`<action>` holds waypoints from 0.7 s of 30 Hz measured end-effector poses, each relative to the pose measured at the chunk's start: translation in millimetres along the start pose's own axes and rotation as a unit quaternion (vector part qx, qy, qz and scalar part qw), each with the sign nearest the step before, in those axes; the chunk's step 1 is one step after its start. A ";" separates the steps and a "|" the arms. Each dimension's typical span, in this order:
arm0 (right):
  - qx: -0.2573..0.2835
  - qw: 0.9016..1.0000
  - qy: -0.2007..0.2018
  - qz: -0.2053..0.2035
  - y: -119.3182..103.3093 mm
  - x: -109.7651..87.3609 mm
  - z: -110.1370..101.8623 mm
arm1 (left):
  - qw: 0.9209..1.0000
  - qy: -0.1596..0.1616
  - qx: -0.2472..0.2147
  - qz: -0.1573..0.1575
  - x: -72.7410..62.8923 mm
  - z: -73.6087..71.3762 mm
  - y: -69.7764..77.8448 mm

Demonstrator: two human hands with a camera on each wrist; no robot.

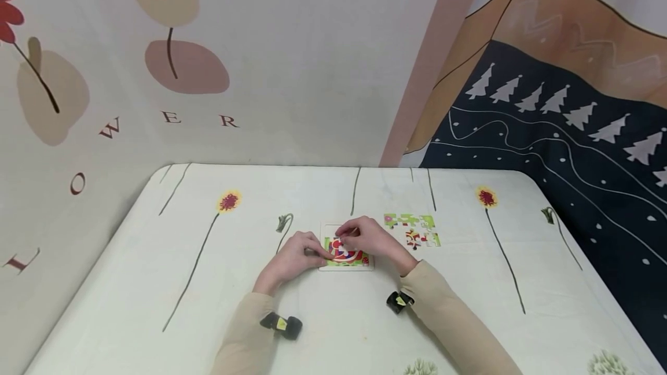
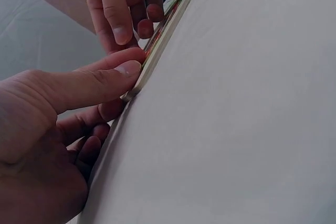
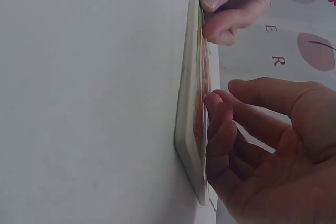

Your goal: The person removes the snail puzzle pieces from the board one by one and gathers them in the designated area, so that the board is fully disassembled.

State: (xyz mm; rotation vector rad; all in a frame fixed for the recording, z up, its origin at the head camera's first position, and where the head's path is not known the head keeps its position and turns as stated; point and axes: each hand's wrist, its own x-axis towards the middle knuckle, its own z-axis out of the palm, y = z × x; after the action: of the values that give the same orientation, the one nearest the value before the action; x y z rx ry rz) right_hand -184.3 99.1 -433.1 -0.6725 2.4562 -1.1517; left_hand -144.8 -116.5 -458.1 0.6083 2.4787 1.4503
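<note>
Resting on the counter [image 1: 333, 328], the puzzle board [image 1: 345, 268] has the left hand [image 1: 295, 255] touching its left side, thumb and forefinger parted. Over it bends the right hand [image 1: 371, 236], thumb apart from the fingers; loose pieces [image 1: 411, 220] lie on the right

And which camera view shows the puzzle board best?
The head view: it looks down on the puzzle board, although the left hand and right hand cover part. The left wrist view shows mostly a thin edge; the right wrist view, a pale side and narrow coloured strip.
</note>
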 end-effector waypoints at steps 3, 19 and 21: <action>-0.002 1.000 -0.003 0.006 -0.1 2.0 2.7 | 1.000 -0.001 0.003 0.004 0.9 0.7 -0.6; -0.006 1.000 0.009 -0.014 -3.5 4.3 5.4 | 1.000 -0.006 0.010 0.003 1.4 0.4 2.1; -0.005 1.000 0.010 -0.017 -3.3 4.1 5.3 | 1.000 -0.006 0.011 0.004 1.4 0.4 1.8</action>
State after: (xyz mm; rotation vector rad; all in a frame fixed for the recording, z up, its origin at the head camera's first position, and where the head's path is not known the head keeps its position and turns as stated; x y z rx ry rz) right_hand -184.1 91.7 -434.3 -0.7115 2.4785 -1.1656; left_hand -145.5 -114.7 -456.7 0.6292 2.4886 1.4200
